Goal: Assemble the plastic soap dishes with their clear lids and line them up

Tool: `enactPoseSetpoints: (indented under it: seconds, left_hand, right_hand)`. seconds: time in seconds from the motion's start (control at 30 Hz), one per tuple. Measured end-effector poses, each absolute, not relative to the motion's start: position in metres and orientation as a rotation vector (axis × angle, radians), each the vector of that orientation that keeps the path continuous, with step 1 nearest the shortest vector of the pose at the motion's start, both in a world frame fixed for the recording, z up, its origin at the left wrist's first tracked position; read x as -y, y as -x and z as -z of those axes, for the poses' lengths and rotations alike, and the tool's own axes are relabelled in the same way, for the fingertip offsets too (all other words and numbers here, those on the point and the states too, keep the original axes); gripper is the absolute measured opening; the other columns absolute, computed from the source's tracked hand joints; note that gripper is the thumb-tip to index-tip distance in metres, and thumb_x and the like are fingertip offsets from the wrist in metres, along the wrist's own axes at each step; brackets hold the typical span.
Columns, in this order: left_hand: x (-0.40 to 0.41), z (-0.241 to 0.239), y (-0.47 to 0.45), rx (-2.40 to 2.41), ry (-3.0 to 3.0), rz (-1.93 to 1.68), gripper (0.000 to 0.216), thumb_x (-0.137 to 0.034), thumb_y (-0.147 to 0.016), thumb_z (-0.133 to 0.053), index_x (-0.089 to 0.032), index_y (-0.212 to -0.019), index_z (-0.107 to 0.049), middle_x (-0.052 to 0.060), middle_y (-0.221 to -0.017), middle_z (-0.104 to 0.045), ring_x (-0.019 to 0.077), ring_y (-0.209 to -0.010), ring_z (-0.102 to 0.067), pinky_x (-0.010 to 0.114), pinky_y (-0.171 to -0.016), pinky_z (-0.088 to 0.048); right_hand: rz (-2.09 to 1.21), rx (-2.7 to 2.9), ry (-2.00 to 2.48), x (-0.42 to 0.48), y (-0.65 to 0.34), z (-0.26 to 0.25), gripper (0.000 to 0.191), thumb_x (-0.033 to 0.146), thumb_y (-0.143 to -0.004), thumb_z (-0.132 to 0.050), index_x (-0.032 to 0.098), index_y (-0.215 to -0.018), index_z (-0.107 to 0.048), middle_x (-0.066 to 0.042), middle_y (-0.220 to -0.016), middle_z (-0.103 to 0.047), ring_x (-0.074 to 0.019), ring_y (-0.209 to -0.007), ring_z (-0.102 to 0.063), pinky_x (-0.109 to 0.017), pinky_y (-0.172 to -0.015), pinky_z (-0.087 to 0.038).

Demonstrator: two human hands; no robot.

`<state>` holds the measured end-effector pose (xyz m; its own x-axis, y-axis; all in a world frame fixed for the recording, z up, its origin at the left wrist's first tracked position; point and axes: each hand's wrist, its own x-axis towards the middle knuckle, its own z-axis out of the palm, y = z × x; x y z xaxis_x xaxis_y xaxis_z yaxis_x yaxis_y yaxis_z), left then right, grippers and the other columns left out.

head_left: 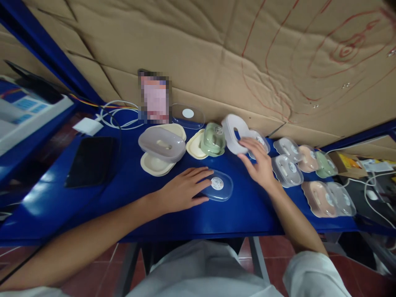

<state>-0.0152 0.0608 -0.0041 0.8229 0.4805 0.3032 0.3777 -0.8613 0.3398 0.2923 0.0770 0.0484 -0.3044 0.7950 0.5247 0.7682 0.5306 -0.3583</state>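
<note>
My left hand [182, 189] lies with its fingers spread, the fingertips touching the left end of a clear lid [223, 187] with a round white label, flat on the blue table. My right hand [259, 164] has its fingers over the right edge of a pale lilac soap dish [230, 134], its thumb by the lower edge. That dish is tilted up and has an oval slot. Left of it sits a green soap dish [212, 144] with a clear lid, beside a cream tray [195, 145]. A greyish lilac dish [151, 142] rests on cream pieces [154, 166].
Several lidded soap dishes [287, 170] stand at the right. A clear lid [193, 119] leans at the back near a phone-like screen [155, 99]. A black tablet [90, 161], white charger [88, 126] and cable [116, 119] lie left. A cardboard wall [198, 53] rises behind.
</note>
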Motion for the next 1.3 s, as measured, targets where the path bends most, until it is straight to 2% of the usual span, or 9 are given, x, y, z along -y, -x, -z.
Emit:
enactPoseSetpoints:
  seconds: [0.23,0.33,0.43,0.63,0.8,0.97,1.1,1.2,1.3]
  left_hand:
    - [-0.066,-0.012,0.020,-0.690,-2.844,-0.632,0.039,-0.024,-0.104,-0.062,-0.021,-0.142,-0.064,0.015,-0.163,-0.056,0.0324,-0.151,-0.053,0.055,-0.128,-0.042]
    - [-0.075,-0.032,0.035,-1.011,-2.873,-0.698,0.041,-0.010,-0.098,-0.054,-0.019,-0.137,-0.065,0.017,-0.155,-0.062,0.0366,-0.147,-0.056,0.065,-0.128,-0.037]
    - [-0.085,-0.043,0.051,-1.415,-2.772,-0.630,0.041,-0.010,-0.093,-0.056,-0.018,-0.132,-0.065,0.018,-0.142,-0.069,0.0436,-0.138,-0.061,0.075,-0.122,-0.035]
    - [-0.088,-0.033,0.046,-1.405,-2.812,-0.604,0.032,-0.018,-0.101,-0.054,-0.018,-0.130,-0.068,0.016,-0.127,-0.076,0.0373,-0.115,-0.072,0.055,-0.099,-0.056]
    - [-0.059,-0.013,0.018,-0.953,-2.987,-0.828,0.028,-0.019,-0.106,-0.059,-0.020,-0.132,-0.070,0.011,-0.126,-0.078,0.0291,-0.110,-0.074,0.045,-0.097,-0.055]
    - [-0.044,-0.008,0.008,-0.586,-2.989,-0.727,0.040,-0.008,-0.105,-0.054,-0.021,-0.142,-0.064,0.010,-0.139,-0.073,0.0231,-0.125,-0.070,0.042,-0.113,-0.053]
    - [-0.041,-0.022,0.022,-0.767,-2.967,-0.707,0.042,-0.013,-0.105,-0.057,-0.024,-0.145,-0.063,0.011,-0.147,-0.069,0.0260,-0.144,-0.061,0.051,-0.128,-0.041]
    - [-0.024,-0.021,0.046,-1.234,-2.860,-0.731,0.032,-0.029,-0.104,-0.064,-0.025,-0.136,-0.068,0.013,-0.142,-0.071,0.0333,-0.136,-0.066,0.059,-0.123,-0.045]
    - [0.009,-0.007,0.064,-1.297,-2.801,-0.724,0.025,-0.027,-0.107,-0.058,-0.023,-0.128,-0.071,0.011,-0.128,-0.077,0.0332,-0.127,-0.070,0.055,-0.114,-0.051]
  right_hand:
    - [-0.097,2.239,1.429,0.017,-0.362,-0.006,0.045,0.025,-0.107,-0.058,0.030,-0.152,-0.059,-0.011,-0.147,-0.068,-0.0340,-0.149,-0.055,-0.068,-0.123,-0.045]
    - [-0.032,2.285,1.421,0.025,-0.356,-0.002,0.049,0.016,-0.107,-0.047,0.029,-0.153,-0.057,-0.012,-0.156,-0.061,-0.0347,-0.156,-0.047,-0.071,-0.125,-0.039]
    - [-0.051,2.458,1.265,0.023,-0.322,-0.008,0.049,0.019,-0.108,-0.049,0.026,-0.157,-0.054,-0.013,-0.155,-0.063,-0.0320,-0.153,-0.050,-0.064,-0.126,-0.040]
    - [-0.033,2.741,1.086,-0.007,-0.266,-0.023,0.045,0.034,-0.110,-0.057,0.019,-0.152,-0.058,-0.015,-0.151,-0.066,-0.0306,-0.140,-0.061,-0.055,-0.122,-0.045]
    - [-0.041,2.635,1.214,-0.026,-0.271,-0.033,0.043,0.050,-0.106,-0.064,0.016,-0.132,-0.068,-0.017,-0.134,-0.072,-0.0336,-0.130,-0.065,-0.057,-0.118,-0.046]
    - [-0.004,2.543,1.159,-0.021,-0.272,-0.025,0.071,0.060,-0.101,-0.067,0.017,-0.155,-0.053,-0.021,-0.153,-0.060,-0.0371,-0.144,-0.056,-0.060,-0.120,-0.045]
    - [0.013,2.473,1.048,-0.017,-0.267,-0.015,0.045,0.036,-0.107,-0.066,0.023,-0.150,-0.060,-0.014,-0.150,-0.066,-0.0316,-0.144,-0.058,-0.053,-0.118,-0.052]
    - [0.006,2.366,1.030,-0.021,-0.264,-0.010,0.035,0.025,-0.107,-0.064,0.022,-0.142,-0.066,-0.013,-0.141,-0.070,-0.0292,-0.142,-0.061,-0.048,-0.117,-0.056]
    - [0.030,2.328,1.037,-0.034,-0.254,-0.011,0.034,0.024,-0.108,-0.062,0.021,-0.141,-0.068,-0.014,-0.138,-0.071,-0.0291,-0.143,-0.061,-0.047,-0.118,-0.057]
